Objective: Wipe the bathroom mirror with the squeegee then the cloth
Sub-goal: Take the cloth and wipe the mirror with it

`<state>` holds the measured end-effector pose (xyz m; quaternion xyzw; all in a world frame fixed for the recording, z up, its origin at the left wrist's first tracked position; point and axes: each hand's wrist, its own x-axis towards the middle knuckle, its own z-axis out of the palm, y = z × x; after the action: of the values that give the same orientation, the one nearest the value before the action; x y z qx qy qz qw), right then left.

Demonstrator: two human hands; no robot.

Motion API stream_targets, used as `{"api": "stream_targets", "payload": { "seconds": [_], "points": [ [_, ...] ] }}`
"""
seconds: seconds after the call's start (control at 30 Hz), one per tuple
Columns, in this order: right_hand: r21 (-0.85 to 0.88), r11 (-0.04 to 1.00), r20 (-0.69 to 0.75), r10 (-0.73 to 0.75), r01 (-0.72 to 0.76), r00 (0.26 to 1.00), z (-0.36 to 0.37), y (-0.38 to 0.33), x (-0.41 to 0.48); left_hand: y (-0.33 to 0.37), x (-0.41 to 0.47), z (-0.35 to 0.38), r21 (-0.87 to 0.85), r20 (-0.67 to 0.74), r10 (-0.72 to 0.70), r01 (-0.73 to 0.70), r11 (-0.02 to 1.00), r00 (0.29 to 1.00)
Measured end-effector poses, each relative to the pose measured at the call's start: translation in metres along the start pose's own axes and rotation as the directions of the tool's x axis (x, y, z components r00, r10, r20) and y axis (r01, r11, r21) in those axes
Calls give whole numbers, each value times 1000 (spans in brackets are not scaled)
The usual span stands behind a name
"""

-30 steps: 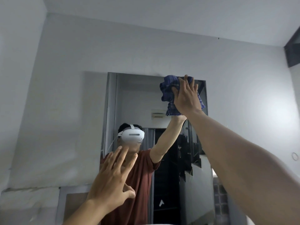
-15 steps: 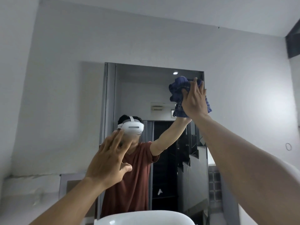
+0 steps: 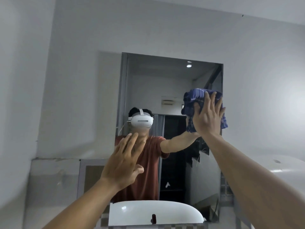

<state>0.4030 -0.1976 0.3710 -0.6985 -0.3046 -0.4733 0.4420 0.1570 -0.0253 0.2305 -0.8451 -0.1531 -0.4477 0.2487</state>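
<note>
The rectangular bathroom mirror [image 3: 171, 90] hangs on the white wall in front of me. My right hand [image 3: 207, 116] presses a crumpled blue checked cloth [image 3: 196, 96] flat against the glass near the mirror's right edge, at mid height. My left hand [image 3: 123, 159] is raised in front of the lower left part of the mirror, fingers spread, holding nothing; whether it touches the glass I cannot tell. No squeegee is in view.
A white basin [image 3: 155, 212] with a small dark tap sits below the mirror. White wall surrounds the mirror. A grey ledge [image 3: 54, 164] runs along the left at basin height. The mirror reflects a person in a red shirt.
My right hand has slid the cloth down from the mirror's top right corner to mid height along the right edge. The view has tilted down, showing the basin. The left hand stays raised and spread.
</note>
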Motion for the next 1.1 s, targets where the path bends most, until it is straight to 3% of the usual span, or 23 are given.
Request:
{"api": "stream_targets", "payload": {
  "seconds": [0.13, 0.33, 0.7, 0.83, 0.97, 1.1],
  "points": [
    [-27, 1000, 24, -5, 6, 1000, 5, -21, 0, -1, 0, 6, -31, 4, -13, 14, 999, 1000],
    [10, 992, 80, -123, 123, 989, 12, -88, 12, -1, -1, 10, -85, -14, -31, 30, 996, 999],
    [0, 904, 185, -420, 427, 888, 29, -180, 16, -15, -19, 8, 42, -7, 67, -67, 997, 998],
    [-20, 814, 239, -561, 581, 793, 34, -190, 1, -15, -19, 9, 44, -19, 66, -65, 997, 998],
    [18, 635, 310, -738, 772, 599, 43, -185, -23, -13, -21, 10, 48, -19, 52, -51, 998, 998],
    [18, 575, 328, -776, 818, 538, 46, -167, -39, -13, -22, 8, 32, -12, 47, -46, 998, 999]
  ]
}}
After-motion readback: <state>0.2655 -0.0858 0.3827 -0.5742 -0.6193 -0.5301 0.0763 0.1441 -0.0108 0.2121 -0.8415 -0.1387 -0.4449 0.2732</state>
